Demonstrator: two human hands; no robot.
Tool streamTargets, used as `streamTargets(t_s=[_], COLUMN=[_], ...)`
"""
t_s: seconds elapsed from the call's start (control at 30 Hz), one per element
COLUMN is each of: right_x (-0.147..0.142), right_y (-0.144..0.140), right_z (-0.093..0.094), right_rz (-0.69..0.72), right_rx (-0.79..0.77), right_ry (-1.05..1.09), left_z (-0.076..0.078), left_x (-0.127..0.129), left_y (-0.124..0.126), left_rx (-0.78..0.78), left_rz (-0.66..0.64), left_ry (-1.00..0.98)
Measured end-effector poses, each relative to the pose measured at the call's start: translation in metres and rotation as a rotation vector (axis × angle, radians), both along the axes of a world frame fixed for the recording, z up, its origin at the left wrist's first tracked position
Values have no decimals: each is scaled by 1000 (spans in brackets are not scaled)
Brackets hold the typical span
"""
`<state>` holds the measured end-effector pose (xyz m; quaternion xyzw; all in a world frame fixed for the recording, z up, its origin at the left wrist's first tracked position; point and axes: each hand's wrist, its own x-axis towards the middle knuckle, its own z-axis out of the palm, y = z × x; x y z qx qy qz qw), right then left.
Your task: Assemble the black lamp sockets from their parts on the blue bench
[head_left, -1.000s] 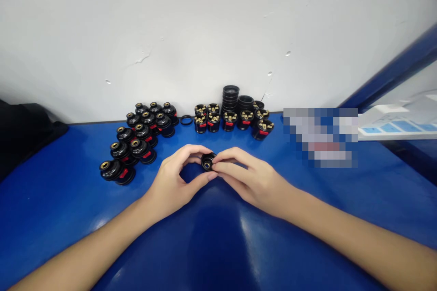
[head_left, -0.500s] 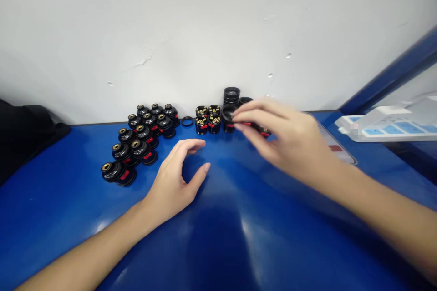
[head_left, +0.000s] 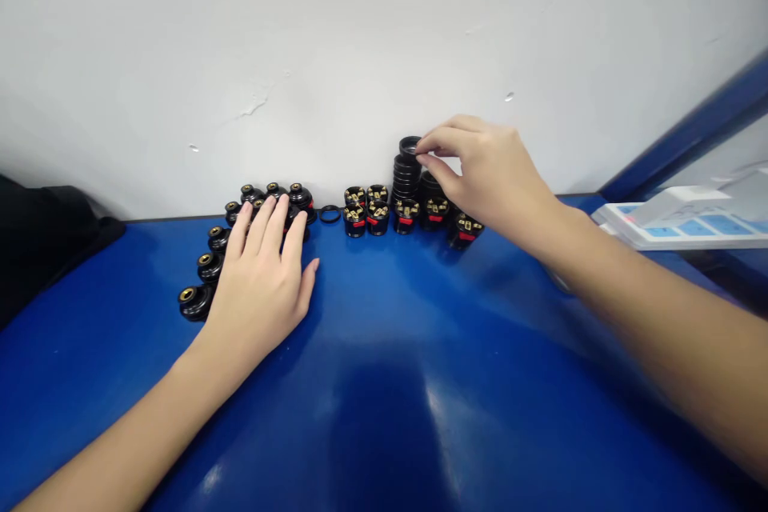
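My right hand (head_left: pixel 480 164) pinches a black ring (head_left: pixel 410 146) at the top of a stack of black rings (head_left: pixel 405 174) against the wall. Open, with fingers stretched out, my left hand (head_left: pixel 258 272) is over the group of black domed lamp holders (head_left: pixel 207 267) on the left and hides several of them; whether it touches any I cannot tell. Below the stack stand black cylindrical socket parts (head_left: pixel 406 216) with brass contacts on top and red tabs. More of these socket parts (head_left: pixel 354 220) stand just to the left.
A single black ring (head_left: pixel 330 214) lies flat between the lamp holders and the socket parts. A white power strip (head_left: pixel 678 224) with blue panels is at the right. Dark cloth (head_left: pixel 48 240) lies at the left edge. Behind the blue table (head_left: pixel 384 416) rises a white wall (head_left: pixel 336 56).
My right hand has moved up from the front socket parts to the stack's top with a black ring. My left hand has moved left over the lamp holders and its fingers have straightened.
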<state>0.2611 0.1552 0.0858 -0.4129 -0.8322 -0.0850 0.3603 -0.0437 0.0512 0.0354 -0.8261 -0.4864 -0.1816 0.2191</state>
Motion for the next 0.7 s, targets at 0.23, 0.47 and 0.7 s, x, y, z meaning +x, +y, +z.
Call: streamTargets(t_s=[0.23,0.47,0.7], right_x=[-3,-1,-5], right_y=[2,4,-13], right_z=[-1,-4,3], right_rz=[-23,-28,-19], right_rx=[-46,-14,23], right_ry=[-25,-65,26], left_z=[-2,0,-1], left_x=[-1,-3,-7], left_y=[0,5,8], left_rx=[-9,27,22], left_rz=[17,-14,-29], left_ry=[43,80,53])
